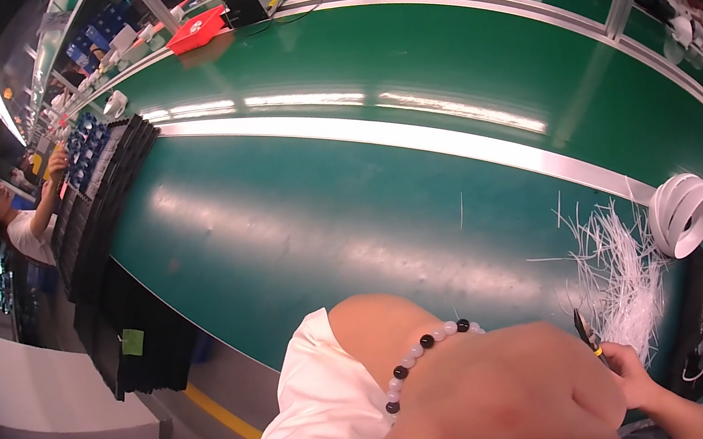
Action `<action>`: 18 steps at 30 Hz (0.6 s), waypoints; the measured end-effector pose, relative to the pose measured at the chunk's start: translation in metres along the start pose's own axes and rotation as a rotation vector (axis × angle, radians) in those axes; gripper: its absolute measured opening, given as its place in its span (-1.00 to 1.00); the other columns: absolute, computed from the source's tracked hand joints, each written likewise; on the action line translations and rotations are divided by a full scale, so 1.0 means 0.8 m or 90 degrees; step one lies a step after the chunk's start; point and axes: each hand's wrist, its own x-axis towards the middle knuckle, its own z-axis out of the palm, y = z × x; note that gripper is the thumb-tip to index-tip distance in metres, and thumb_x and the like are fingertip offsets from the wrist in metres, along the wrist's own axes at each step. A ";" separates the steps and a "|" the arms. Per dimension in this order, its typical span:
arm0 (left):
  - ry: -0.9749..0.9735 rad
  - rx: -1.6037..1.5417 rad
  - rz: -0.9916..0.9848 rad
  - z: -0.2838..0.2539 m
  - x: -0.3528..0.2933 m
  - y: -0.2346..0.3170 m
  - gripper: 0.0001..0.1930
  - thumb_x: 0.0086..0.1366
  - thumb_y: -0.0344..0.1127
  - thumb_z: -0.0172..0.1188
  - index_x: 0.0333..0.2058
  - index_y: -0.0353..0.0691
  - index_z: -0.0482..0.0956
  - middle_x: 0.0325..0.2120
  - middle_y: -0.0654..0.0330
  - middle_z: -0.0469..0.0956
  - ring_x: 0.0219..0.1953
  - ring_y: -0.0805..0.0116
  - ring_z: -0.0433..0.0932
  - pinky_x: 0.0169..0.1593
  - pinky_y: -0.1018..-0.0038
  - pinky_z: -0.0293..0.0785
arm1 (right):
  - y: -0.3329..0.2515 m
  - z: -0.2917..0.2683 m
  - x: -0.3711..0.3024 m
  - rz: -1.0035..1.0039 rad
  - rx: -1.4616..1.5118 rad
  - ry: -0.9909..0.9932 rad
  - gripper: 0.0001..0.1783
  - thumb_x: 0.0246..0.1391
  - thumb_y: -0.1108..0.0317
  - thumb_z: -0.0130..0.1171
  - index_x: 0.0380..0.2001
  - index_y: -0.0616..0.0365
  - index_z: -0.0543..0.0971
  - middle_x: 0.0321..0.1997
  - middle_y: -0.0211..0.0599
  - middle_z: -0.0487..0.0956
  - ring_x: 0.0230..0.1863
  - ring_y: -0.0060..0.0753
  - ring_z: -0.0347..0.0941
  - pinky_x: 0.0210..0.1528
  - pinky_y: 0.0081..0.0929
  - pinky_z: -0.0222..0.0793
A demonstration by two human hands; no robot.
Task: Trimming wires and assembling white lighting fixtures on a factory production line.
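My left hand (524, 403) is large and close in the lower middle, blurred, with a bracelet of black and pale beads (409, 358) above it. Its fingers do not show clearly, so I cannot tell what it holds, if anything. Behind it, at the lower right, my right hand (633, 373) is closed round a small black tool with a yellow band (590, 336), which looks like cutting pliers. Just beyond that hand lies a heap of thin white plastic strips (618, 270) on the green table. A white rounded housing with curved bands (682, 214) stands at the heap's far right.
A black bag-like bundle (696, 322) lies right of the strips. Stacked black trays (107, 192) stand at the left, near another person (30, 227). Across the green bench (345, 175) run pale metal rails. A red tray (196, 31) and a grey box (253, 0) sit at the back.
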 end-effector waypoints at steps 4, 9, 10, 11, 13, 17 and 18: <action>-0.006 -0.062 -0.007 -0.007 -0.004 0.004 -0.79 0.01 -0.55 -0.04 -0.36 -0.27 0.50 -0.78 0.21 0.37 -0.90 0.58 0.10 -0.82 0.66 -0.07 | -0.010 0.004 -0.004 -0.012 -0.021 0.021 -0.83 -0.03 0.47 -0.01 -0.32 0.30 0.36 -0.54 -0.40 0.40 -0.55 -0.65 0.35 -0.44 -0.72 0.30; -0.016 -0.092 -0.043 -0.006 0.012 -0.004 -0.78 -0.01 -0.56 -0.06 -0.36 -0.29 0.50 -0.78 0.21 0.37 -0.90 0.57 0.10 -0.82 0.65 -0.07 | -0.017 -0.001 -0.003 -0.017 -0.046 0.004 -0.83 -0.03 0.46 0.00 -0.33 0.30 0.36 -0.54 -0.40 0.41 -0.56 -0.65 0.34 -0.45 -0.71 0.29; -0.018 -0.096 -0.051 -0.007 0.012 0.001 -0.78 -0.01 -0.56 -0.06 -0.36 -0.29 0.50 -0.78 0.21 0.37 -0.90 0.57 0.10 -0.82 0.65 -0.07 | -0.010 -0.003 -0.003 -0.003 -0.025 0.001 -0.83 -0.03 0.46 0.00 -0.33 0.29 0.36 -0.54 -0.39 0.41 -0.56 -0.64 0.35 -0.45 -0.71 0.29; -0.020 -0.096 -0.060 -0.007 0.014 -0.003 -0.77 -0.01 -0.56 -0.06 -0.36 -0.30 0.50 -0.78 0.21 0.37 -0.91 0.57 0.10 -0.82 0.65 -0.07 | -0.005 -0.006 -0.002 0.010 -0.005 -0.004 -0.83 -0.03 0.46 0.00 -0.33 0.29 0.36 -0.54 -0.39 0.41 -0.56 -0.64 0.35 -0.45 -0.71 0.29; -0.007 -0.080 -0.059 -0.028 -0.001 0.012 -0.77 -0.02 -0.56 -0.07 -0.36 -0.30 0.50 -0.78 0.21 0.37 -0.91 0.57 0.10 -0.82 0.65 -0.07 | -0.008 0.012 0.005 0.015 -0.031 0.003 -0.83 -0.02 0.44 -0.01 -0.33 0.29 0.37 -0.52 -0.36 0.43 -0.52 -0.60 0.37 -0.43 -0.65 0.31; -0.030 -0.073 -0.088 -0.021 0.006 0.019 -0.76 -0.03 -0.56 -0.08 -0.36 -0.32 0.50 -0.78 0.21 0.37 -0.91 0.56 0.10 -0.82 0.65 -0.06 | -0.034 0.010 -0.016 0.033 -0.097 0.001 -0.72 0.02 0.35 -0.08 -0.23 0.32 0.35 -0.27 -0.28 0.41 -0.25 -0.49 0.29 -0.19 -0.54 0.22; -0.029 -0.077 -0.093 -0.021 0.005 0.025 -0.76 -0.03 -0.57 -0.08 -0.36 -0.32 0.50 -0.78 0.21 0.37 -0.91 0.56 0.10 -0.82 0.65 -0.06 | -0.035 0.011 -0.017 0.061 -0.104 0.009 -0.72 0.01 0.40 -0.08 -0.21 0.34 0.35 -0.25 -0.29 0.41 -0.23 -0.53 0.27 -0.17 -0.59 0.19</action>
